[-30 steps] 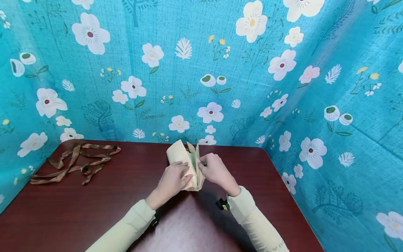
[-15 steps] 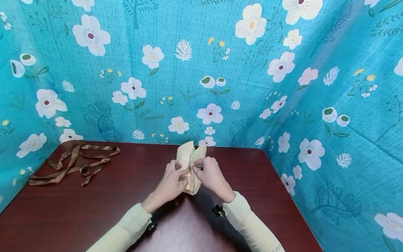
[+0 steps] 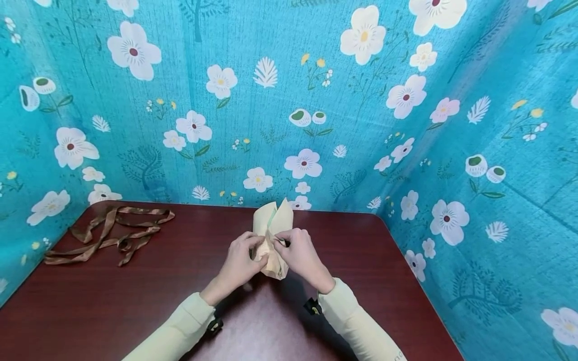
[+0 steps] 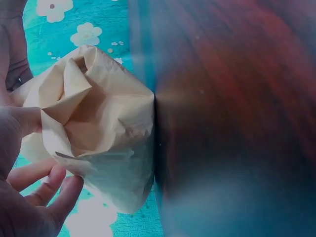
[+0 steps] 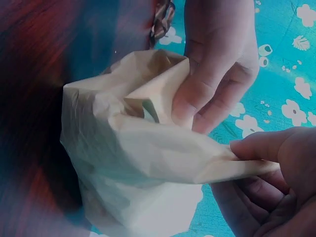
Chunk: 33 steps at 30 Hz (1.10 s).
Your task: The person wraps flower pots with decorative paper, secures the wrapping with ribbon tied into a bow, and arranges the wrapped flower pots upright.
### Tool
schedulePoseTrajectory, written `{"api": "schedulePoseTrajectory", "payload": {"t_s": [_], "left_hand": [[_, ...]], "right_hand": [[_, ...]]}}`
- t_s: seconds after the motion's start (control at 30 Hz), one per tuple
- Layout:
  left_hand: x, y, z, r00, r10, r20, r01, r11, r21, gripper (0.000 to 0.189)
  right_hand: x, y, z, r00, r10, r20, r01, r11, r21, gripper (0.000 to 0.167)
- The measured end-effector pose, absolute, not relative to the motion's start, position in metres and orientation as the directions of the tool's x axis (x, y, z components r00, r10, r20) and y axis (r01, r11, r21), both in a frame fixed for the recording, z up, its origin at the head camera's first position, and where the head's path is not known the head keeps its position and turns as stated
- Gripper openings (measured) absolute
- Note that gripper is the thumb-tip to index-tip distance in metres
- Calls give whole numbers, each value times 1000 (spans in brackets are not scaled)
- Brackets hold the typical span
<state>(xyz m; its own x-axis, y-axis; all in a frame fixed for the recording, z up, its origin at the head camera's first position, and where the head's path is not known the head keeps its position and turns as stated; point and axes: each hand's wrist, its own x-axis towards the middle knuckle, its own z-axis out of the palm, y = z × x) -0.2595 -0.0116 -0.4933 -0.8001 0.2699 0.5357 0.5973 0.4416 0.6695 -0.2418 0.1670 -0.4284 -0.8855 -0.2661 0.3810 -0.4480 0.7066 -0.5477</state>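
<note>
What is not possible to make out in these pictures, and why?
Paper interior, head view: mostly hidden by its folds.
Print on sleeve, head view: cut off by bottom edge.
Ribbon, right wrist view: mostly cut off by top edge.
Table, head view: near edge below frame.

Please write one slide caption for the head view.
Left hand and right hand hold folded paper; a brown ribbon lies on the table.

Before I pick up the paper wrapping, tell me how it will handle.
The paper wrapping will probably dent easily, being thin and creased. Its pinched flap could spring open if the right hand lets go.
</note>
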Motion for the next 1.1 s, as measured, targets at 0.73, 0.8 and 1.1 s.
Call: {"api": "schedulePoseTrajectory", "payload": {"t_s": [0.73, 0.8, 1.1], "left_hand": [[-258, -23, -479, -918, 243, 313, 385, 356, 852, 55], [-260, -22, -479, -917, 242, 317, 388, 362, 848, 51], [-269, -16, -478, -922, 219, 319, 382, 390, 838, 56]], "right_hand": [[-240, 173, -447, -775, -522, 356, -631, 606, -483, 27], [-239, 175, -449, -749, -557, 359, -662, 597, -454, 29], [-235, 180, -456, -677, -633, 375, -735, 602, -312, 36]]}}
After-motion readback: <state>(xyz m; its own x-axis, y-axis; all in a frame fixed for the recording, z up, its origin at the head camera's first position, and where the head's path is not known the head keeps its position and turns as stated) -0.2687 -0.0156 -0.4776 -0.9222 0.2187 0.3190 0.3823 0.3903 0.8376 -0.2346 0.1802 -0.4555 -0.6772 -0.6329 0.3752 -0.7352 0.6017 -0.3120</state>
